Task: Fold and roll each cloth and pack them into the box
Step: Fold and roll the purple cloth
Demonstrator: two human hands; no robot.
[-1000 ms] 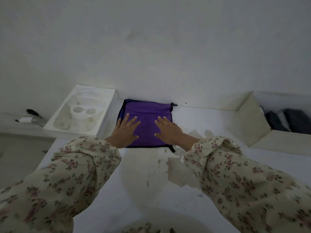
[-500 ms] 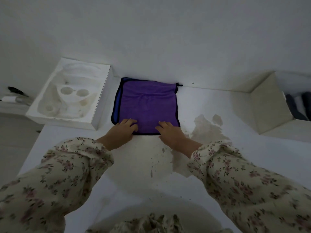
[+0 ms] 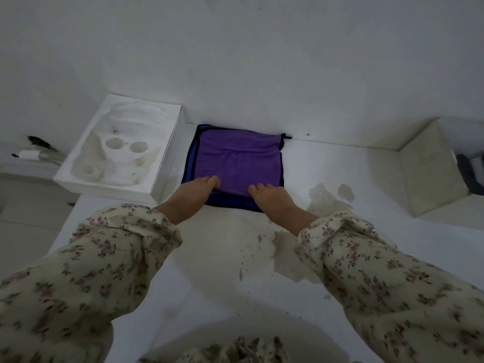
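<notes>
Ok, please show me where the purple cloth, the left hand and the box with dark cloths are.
purple cloth [image 3: 237, 158]: head view, on its flat middle.
left hand [image 3: 197, 186]: head view, on the back of the hand.
box [image 3: 429, 176]: head view, on its bare side wall.

The cloth [image 3: 235, 158] lies between a tray [image 3: 170, 153], left, and box [image 3: 429, 169], right.

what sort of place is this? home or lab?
Likely a home room, not a lab: worn white table against a bare wall, an opened foam-lined package, a box of dark cloths, a purple cloth.
</notes>
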